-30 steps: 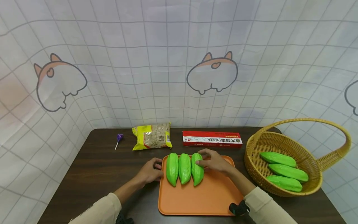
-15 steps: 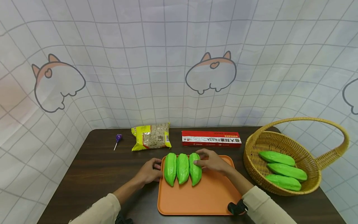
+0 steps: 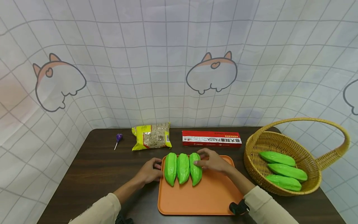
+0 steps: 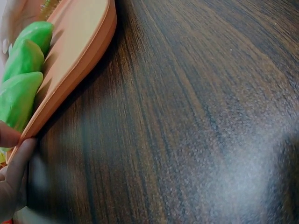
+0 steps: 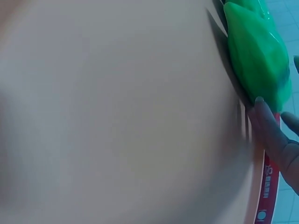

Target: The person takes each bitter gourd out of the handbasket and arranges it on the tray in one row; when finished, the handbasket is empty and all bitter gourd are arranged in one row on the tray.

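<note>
Three glossy green bitter melons lie side by side across the upper left of an orange tray (image 3: 199,199), tapered ends toward the person. The left hand (image 3: 151,171) is at the tray's left side; in the left wrist view its thumb (image 4: 8,135) lies over the rim and a finger presses from outside, pinching it. Over the rightmost bitter melon (image 3: 195,174) the right hand (image 3: 213,160) rests, thumb on its right side and fingers round its far end. In the right wrist view the thumb (image 5: 268,123) touches that melon; the other fingers are partly out of frame.
A wicker basket (image 3: 249,168) with a tall handle stands at the right, holding three more green bitter melons (image 3: 286,172). Along the back of the dark wooden table (image 3: 92,174) lie a purple lollipop (image 3: 119,137), a yellow bag of grain-like food (image 3: 153,137) and a red pasta box (image 3: 211,139).
</note>
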`<state>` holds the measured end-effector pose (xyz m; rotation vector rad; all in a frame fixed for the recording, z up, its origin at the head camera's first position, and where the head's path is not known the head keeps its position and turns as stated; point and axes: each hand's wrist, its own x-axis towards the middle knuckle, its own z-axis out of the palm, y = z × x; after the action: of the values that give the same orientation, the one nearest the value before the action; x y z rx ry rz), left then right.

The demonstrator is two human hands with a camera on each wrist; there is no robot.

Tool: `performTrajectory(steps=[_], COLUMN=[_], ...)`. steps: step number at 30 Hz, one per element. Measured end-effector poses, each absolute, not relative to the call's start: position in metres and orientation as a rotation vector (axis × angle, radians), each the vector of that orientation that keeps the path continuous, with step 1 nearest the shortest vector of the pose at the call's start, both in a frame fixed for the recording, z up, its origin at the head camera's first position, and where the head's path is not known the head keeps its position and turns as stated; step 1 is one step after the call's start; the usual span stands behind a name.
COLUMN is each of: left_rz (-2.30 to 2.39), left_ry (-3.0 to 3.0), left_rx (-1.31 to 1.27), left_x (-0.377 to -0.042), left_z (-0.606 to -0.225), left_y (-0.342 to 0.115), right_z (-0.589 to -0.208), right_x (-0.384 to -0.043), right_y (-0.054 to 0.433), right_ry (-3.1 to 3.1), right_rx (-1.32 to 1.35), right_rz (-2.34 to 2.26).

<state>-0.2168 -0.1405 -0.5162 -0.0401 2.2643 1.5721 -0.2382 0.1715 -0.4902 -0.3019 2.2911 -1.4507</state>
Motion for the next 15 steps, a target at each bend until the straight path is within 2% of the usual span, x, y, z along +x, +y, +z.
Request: performTrajectory(steps=[15], left_rz=[1.576], left_ry=[2.255], left_rx=[-0.044], left_x=[-0.216], left_z=[-0.515], left_y=[-0.140], right_z=[-0.461], right_x=[-0.228], right_y=[0.202], right_ry=[2.392], right_rx=[-0.438], right_rz=[-1.356])
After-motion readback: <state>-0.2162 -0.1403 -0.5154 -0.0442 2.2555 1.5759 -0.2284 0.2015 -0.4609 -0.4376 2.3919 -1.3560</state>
